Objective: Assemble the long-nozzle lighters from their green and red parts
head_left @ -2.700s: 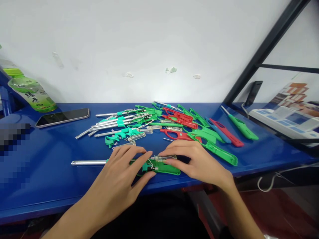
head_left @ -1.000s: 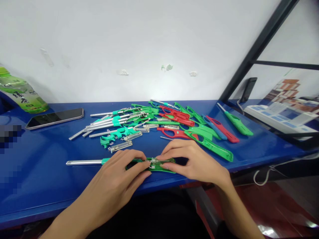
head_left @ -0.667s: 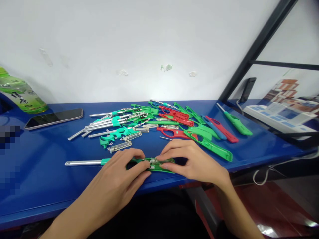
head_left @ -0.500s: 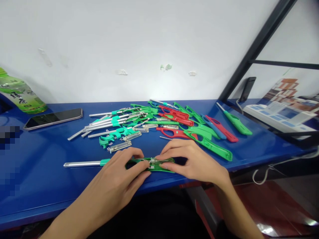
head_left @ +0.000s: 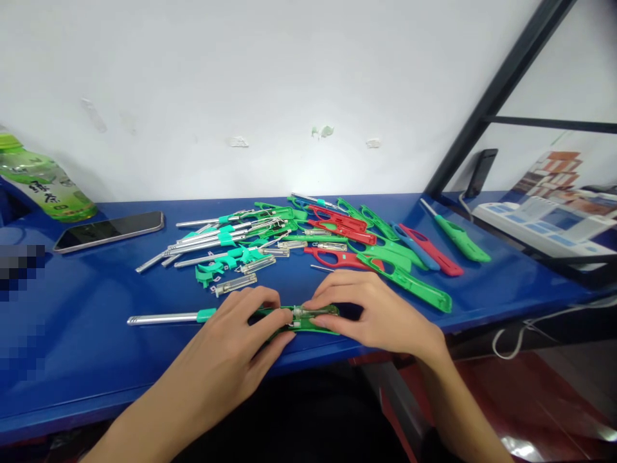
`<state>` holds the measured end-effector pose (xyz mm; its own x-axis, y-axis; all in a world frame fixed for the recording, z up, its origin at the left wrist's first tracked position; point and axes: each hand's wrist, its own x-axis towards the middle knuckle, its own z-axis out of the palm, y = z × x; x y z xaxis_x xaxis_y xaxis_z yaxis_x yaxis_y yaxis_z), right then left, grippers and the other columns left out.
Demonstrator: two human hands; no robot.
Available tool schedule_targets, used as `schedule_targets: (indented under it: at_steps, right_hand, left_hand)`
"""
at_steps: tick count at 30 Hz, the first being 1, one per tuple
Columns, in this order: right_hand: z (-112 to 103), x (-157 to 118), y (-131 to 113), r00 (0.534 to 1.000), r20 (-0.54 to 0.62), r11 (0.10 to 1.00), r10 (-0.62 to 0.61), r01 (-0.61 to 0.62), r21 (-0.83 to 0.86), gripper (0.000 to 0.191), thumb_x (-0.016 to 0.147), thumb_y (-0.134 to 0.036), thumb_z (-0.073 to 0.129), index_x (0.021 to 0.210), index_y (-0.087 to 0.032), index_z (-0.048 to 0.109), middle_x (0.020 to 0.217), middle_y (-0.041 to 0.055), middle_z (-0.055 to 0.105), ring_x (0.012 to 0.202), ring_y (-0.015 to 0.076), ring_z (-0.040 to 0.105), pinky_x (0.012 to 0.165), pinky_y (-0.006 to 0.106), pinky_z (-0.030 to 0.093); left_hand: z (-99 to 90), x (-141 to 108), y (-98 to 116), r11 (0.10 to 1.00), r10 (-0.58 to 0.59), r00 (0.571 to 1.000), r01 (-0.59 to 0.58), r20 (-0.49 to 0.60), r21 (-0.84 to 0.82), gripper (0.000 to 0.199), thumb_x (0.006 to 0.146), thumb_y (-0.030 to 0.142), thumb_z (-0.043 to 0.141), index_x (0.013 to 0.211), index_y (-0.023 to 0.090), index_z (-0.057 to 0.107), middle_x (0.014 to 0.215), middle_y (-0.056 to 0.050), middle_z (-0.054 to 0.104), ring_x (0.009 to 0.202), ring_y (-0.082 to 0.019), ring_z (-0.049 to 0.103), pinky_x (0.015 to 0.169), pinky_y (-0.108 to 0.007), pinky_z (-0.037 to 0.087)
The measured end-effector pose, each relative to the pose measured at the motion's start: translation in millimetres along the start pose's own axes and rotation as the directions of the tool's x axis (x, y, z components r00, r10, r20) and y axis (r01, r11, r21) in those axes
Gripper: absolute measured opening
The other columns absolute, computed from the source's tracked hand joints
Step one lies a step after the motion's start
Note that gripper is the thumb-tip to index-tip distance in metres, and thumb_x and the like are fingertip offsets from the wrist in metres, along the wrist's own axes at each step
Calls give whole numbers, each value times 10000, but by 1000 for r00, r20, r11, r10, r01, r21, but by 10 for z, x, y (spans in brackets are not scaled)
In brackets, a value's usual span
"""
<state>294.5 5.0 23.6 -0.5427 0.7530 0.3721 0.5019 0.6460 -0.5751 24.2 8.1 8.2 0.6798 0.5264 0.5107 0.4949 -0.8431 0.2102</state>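
Near the front edge of the table lies an open green lighter shell [head_left: 315, 326], with its long metal tube [head_left: 164, 318] pointing left. My left hand [head_left: 241, 334] is closed around the shell's middle, thumb and fingertips pressed on the inner parts by the tank's valve end. At the shell's right end, my right hand [head_left: 380, 312] pinches a clear fuel tank [head_left: 321, 310] that lies in or just over the shell. Fingers cover part of the inside, so how the tank is seated is hard to see.
Behind my hands spreads a pile of metal tubes [head_left: 207, 241], teal triggers [head_left: 209, 273], clear tanks [head_left: 236, 284] and green and red shells [head_left: 409, 283]. A whole green lighter [head_left: 463, 238] lies right. A phone [head_left: 110, 231] and bottle [head_left: 48, 186] are at left.
The whole view has shifted slightly to the right. Both hands keep their hold on the shell and tank, with hardly any visible finger movement.
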Motion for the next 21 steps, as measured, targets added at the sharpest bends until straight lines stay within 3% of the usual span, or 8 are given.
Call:
schedule_targets:
  at_steps: [7,12,21]
  right_hand:
    - [0,-10,-6,1000,0,1000,-1,1,12,156,1014,-262,785,1156,-245,847,1076,40,811,990,203,746,904,330,574]
    - [0,-12,4,1000,3,1000,-1,1,8,161,1013,-258,786,1155,-216,849,1074,42,801,983,189,741,895,308,562]
    - [2,-4,28,1000,5,1000,-12,12,3,164,1008,-258,793,1153,-214,856,1091,37,799,982,181,742,902,296,551]
  left_hand:
    - [-17,16,-4,998,-34,999,33,-11,-51,43,1102,227,582,1126,241,614,1187,-57,668,1029,-216,691,916,-356,572]
    - [-12,-1,-15,997,-50,999,50,1,-56,173,1097,240,597,1264,264,633,1215,-67,643,1056,-224,692,903,-355,579]
    - [11,-36,-13,1000,-1,998,1,-55,-16,149,1116,226,569,1218,239,677,1225,-78,656,1064,-221,697,942,-380,574]
